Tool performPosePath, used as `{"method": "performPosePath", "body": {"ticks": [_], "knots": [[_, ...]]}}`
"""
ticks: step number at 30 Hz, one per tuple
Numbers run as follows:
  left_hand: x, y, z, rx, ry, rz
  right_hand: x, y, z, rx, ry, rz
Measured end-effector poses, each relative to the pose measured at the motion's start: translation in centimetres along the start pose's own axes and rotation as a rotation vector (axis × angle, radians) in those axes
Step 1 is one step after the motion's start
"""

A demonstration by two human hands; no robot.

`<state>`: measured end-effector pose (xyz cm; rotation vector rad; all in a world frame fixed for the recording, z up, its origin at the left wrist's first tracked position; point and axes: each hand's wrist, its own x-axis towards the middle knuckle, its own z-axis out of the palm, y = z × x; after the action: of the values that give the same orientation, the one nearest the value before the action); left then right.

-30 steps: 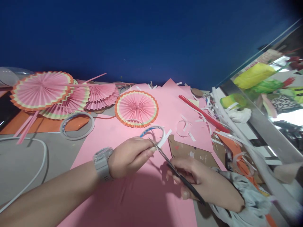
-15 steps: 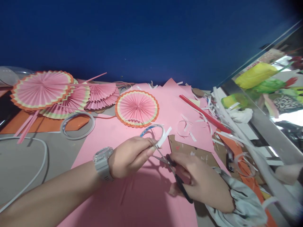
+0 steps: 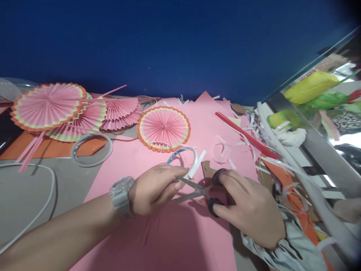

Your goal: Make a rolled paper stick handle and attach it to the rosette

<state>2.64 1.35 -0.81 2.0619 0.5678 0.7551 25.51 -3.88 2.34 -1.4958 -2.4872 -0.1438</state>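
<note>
My left hand [image 3: 156, 188], with a watch [image 3: 122, 195] on its wrist, pinches a roll of tape [image 3: 195, 155] between thumb and fingers. A short white tape end [image 3: 197, 164] sticks up at the roll's right side. My right hand [image 3: 252, 207] grips black-handled scissors [image 3: 202, 192] by the finger loops. Their blades are spread and point left, the upper tip by my left fingertips, just below the tape end. Under both hands lies a large pink paper sheet [image 3: 175, 241]. Beyond the roll is a round pleated paper rosette [image 3: 163, 128] with an orange rim.
More pleated rosettes [image 3: 49, 107] lie at the back left, near another tape roll [image 3: 91, 149] and a white cable [image 3: 53, 184]. Red strips [image 3: 248, 135], white scraps [image 3: 224, 148] and orange paper [image 3: 278, 175] crowd the right. A blue panel [image 3: 169, 49] stands behind.
The scissors' handles and blades have spread wider, and my right hand has turned and shifted slightly right. My left hand keeps hold of the tape roll, almost still.
</note>
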Motion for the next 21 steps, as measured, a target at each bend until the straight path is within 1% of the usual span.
{"method": "performPosePath", "body": {"ticks": [4,7,10,14,18,21], "knots": [[0.0,-0.3,0.1,0.026,0.013,0.061,0.0,0.2,0.0,-0.004,0.062,-0.008],[0.2,0.0,0.1,0.055,0.016,0.001,-0.5,0.9,-0.1,0.011,0.105,0.022],[0.4,0.4,-0.1,0.071,0.008,-0.083,-1.1,1.8,-0.3,0.027,0.143,0.109],[0.4,0.4,-0.1,0.035,-0.003,-0.101,-1.2,2.3,-0.5,0.018,0.090,0.219],[0.3,0.3,0.2,-0.077,-0.003,-0.142,-0.8,2.1,-0.3,0.073,0.091,0.249],[0.4,0.6,0.2,-0.069,0.009,-0.212,-0.6,1.9,-0.3,0.101,0.089,0.263]]}}
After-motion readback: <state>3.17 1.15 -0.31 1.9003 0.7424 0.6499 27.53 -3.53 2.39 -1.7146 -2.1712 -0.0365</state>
